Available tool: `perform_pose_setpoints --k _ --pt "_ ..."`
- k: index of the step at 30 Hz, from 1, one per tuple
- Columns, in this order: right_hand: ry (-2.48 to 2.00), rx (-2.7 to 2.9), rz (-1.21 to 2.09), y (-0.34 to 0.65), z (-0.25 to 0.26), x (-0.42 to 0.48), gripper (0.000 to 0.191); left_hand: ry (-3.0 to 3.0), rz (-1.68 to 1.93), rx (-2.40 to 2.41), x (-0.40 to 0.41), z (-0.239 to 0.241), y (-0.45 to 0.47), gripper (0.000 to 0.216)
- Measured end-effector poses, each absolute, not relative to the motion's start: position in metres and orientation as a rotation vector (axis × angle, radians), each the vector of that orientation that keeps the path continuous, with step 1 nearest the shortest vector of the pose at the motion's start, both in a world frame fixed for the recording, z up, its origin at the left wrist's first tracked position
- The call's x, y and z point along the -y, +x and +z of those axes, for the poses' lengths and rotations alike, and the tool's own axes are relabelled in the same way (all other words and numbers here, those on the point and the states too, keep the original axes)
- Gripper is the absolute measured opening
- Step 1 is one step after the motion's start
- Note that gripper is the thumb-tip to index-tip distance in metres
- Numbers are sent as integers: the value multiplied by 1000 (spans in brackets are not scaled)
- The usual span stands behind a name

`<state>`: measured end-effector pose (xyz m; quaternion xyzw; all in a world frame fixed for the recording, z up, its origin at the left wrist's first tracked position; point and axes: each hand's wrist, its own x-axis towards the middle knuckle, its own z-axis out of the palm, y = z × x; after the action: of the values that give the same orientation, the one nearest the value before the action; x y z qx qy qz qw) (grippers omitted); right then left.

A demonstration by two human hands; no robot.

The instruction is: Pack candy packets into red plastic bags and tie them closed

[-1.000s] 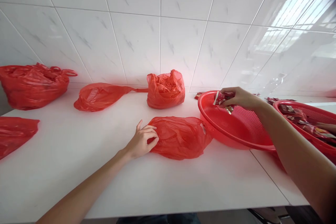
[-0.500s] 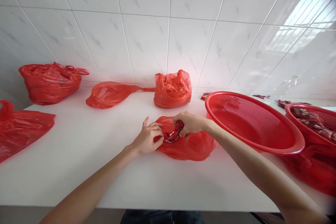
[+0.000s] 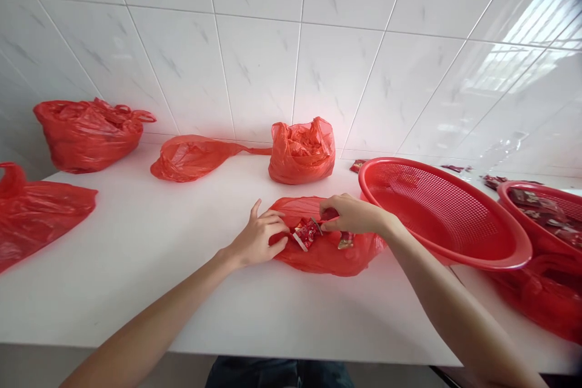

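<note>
Some packets may spill if the right hand, curled round one, slips; I can't tell if the bent left hand holds the bag.

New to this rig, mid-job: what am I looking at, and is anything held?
There is no machine: a person works bare-handed, seen from one camera worn on the head, looking forward and down. The left hand touches the left edge of a spread red plastic bag. The right hand is over that bag, among small wrapped packets; whether it grips one is unclear. On the white table, a perforated red basket stands to the right, with a second, packet-filled basket beyond it. Near the tiled wall sits a stuffed red bag.
</note>
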<state>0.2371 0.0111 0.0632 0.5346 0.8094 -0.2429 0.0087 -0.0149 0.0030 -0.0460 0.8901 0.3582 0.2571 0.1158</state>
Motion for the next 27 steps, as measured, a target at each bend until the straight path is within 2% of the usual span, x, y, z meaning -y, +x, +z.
perform_pose_setpoints --k 5,9,15,19,23,27 --pt "1667 -2587 -778 240 53 -9 20 2630 792 -1043 5 -44 -9 34" --pt "1637 -2641 -631 242 38 -11 21 2671 756 -978 12 -43 -1 33" --pt "1684 -2718 -684 251 31 -11 18 2652 645 -924 15 -44 4 25" --pt "1743 -2698 -672 257 26 -10 12 2604 617 -937 14 -41 5 27" --pt "1883 -2588 -569 261 18 -7 19 2583 588 -963 14 -40 6 26" --pt "1825 -2629 -542 265 11 -5 26 2595 565 -993 12 -43 5 24"
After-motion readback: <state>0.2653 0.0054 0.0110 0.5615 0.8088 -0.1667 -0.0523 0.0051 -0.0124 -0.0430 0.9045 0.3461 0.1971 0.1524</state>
